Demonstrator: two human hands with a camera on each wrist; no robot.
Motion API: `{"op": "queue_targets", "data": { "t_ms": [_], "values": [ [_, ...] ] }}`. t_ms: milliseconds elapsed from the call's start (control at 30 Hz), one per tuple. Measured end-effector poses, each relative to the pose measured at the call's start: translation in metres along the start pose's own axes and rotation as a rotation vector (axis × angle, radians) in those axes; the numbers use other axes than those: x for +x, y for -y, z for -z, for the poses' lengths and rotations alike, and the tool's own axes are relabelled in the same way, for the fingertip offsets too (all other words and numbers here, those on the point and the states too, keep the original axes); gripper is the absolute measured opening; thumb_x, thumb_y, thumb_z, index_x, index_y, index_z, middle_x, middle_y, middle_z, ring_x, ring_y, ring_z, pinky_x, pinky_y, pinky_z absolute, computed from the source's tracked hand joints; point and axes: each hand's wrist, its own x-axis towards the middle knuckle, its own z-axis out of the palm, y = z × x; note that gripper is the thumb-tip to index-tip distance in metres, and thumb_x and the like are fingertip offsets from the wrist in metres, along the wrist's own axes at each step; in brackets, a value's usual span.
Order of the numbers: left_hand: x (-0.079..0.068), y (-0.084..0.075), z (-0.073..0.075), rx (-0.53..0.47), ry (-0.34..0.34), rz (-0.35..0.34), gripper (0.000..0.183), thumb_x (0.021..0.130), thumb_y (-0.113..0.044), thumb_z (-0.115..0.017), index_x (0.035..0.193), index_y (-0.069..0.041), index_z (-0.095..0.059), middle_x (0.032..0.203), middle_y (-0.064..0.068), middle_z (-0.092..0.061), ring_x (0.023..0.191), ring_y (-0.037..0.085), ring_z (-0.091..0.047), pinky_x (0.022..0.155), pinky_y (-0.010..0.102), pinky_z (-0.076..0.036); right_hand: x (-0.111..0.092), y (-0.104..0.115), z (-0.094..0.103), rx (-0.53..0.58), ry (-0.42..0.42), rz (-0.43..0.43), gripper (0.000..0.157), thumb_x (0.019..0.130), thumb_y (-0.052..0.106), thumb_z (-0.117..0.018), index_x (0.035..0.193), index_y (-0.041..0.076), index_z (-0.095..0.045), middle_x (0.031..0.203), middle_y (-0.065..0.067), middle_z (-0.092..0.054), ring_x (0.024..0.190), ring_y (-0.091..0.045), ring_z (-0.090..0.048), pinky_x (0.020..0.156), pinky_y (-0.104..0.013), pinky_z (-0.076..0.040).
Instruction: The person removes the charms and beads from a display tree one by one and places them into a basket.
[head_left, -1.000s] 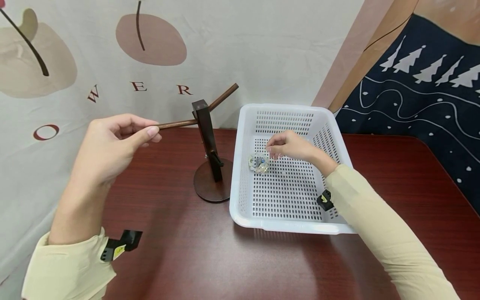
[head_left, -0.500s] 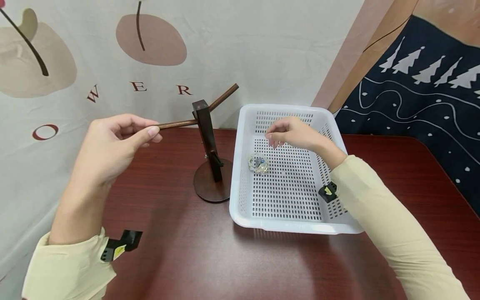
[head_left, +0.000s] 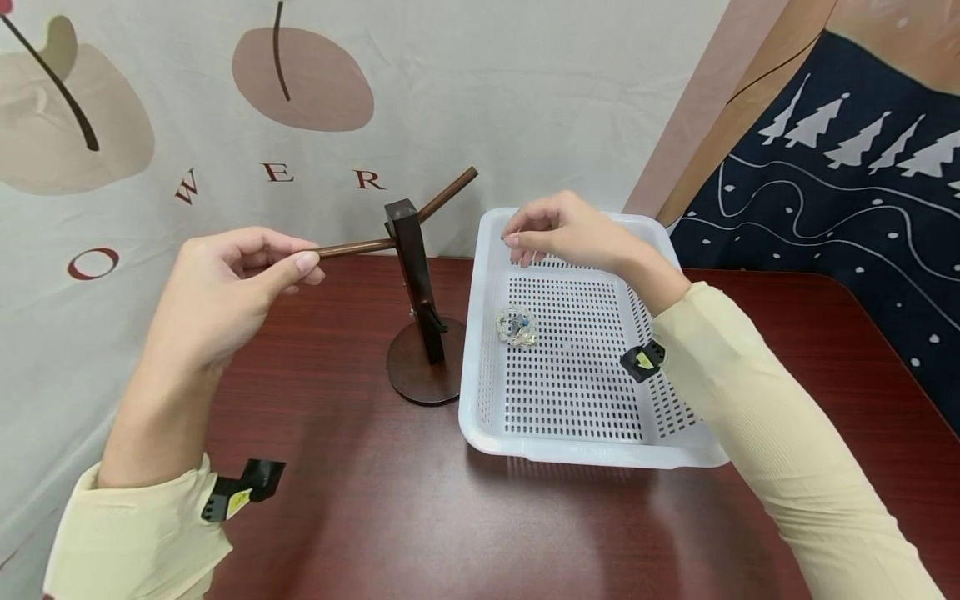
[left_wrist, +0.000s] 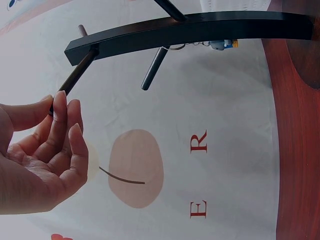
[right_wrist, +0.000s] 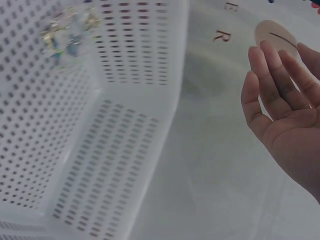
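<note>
A dark wooden stand (head_left: 420, 283) with crossing pegs and a round base rises from the table. My left hand (head_left: 236, 292) pinches the end of its upper peg (left_wrist: 75, 77) between thumb and fingertips. From a lower peg (left_wrist: 155, 70) hangs a thin ring with a small blue-grey and yellow charm (left_wrist: 218, 45). My right hand (head_left: 566, 233) is above the back left part of a white perforated basket (head_left: 592, 454); its fingers are loosely bent and hold nothing visible. On the basket floor, near the left wall, lies a small clump of shiny clear, gold and blue trinkets (head_left: 517, 326).
The reddish-brown table (head_left: 352, 500) carries the stand, with the basket close at its right. Behind them hangs a pale printed cloth (head_left: 540, 100). A dark blue cloth with white trees (head_left: 862, 192) hangs at the right.
My right hand has risen from beside the trinkets toward the basket's back left, nearer the stand. The left hand stays on the upper peg.
</note>
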Motion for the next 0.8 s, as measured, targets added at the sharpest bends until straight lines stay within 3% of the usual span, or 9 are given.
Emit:
{"op": "queue_targets", "data": {
  "t_ms": [533, 800],
  "values": [
    [0.001, 0.0, 0.0, 0.007, 0.005, 0.011, 0.011, 0.085, -0.019, -0.066, 0.091, -0.01, -0.07, 0.068, -0.01, -0.066, 0.069, 0.006, -0.061, 0.06, 0.017, -0.042, 0.017, 0.04, 0.005, 0.059, -0.078, 0.046, 0.029, 0.092, 0.015, -0.056, 0.118, 0.002, -0.056, 0.083, -0.014, -0.066, 0.073, -0.025, -0.062, 0.073, -0.034, -0.048],
    [0.0, 0.0, 0.0, -0.001, 0.014, 0.023, 0.012, 0.085, -0.021, -0.066, 0.092, -0.011, -0.069, 0.069, -0.011, -0.066, 0.069, 0.007, -0.06, 0.06, 0.018, -0.041, 0.023, 0.048, 0.003, 0.088, -0.091, 0.095, 0.023, 0.094, 0.012, -0.052, 0.112, -0.001, -0.058, 0.082, -0.016, -0.066, 0.074, -0.028, -0.062, 0.074, -0.034, -0.048]
  ]
}}
